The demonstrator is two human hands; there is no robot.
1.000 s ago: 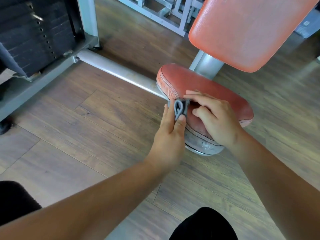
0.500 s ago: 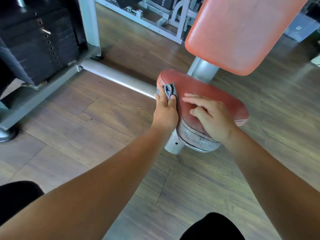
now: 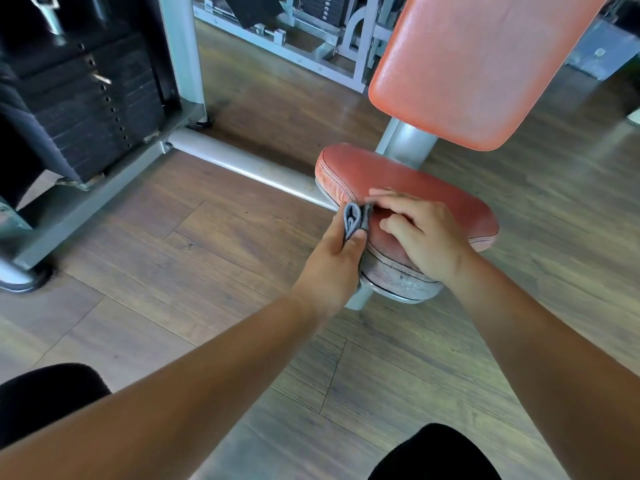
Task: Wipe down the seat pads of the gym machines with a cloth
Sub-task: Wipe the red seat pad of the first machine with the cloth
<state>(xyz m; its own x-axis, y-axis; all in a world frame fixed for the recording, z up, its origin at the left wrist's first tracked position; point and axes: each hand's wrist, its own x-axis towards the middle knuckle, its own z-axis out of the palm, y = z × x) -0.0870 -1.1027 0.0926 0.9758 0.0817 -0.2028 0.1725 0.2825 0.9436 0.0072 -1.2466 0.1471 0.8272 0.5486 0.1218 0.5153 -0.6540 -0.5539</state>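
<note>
I'm seeing a grey cloth (image 3: 353, 220) against a deep red seat pad (image 3: 415, 181), its near edge scuffed pale and whitish with dark specks. The back pad (image 3: 485, 64) above reads lighter, orange-red. The frame (image 3: 242, 161) is silver-grey, the weight stack (image 3: 86, 109) black, the floor (image 3: 173, 271) brown wood-grain planks.

Left hand (image 3: 332, 261) pinches a cloth (image 3: 355, 220), forearm reaching toward one o'clock. Right hand (image 3: 426, 237) lies loose, fingers toward ten o'clock

Small grey cloth (image 3: 355, 220) was folded up, pressed against the seat pad (image 3: 419, 188)'s left edge. Pad was worn red vinyl, sides pretty scuffed and grimy.
</note>
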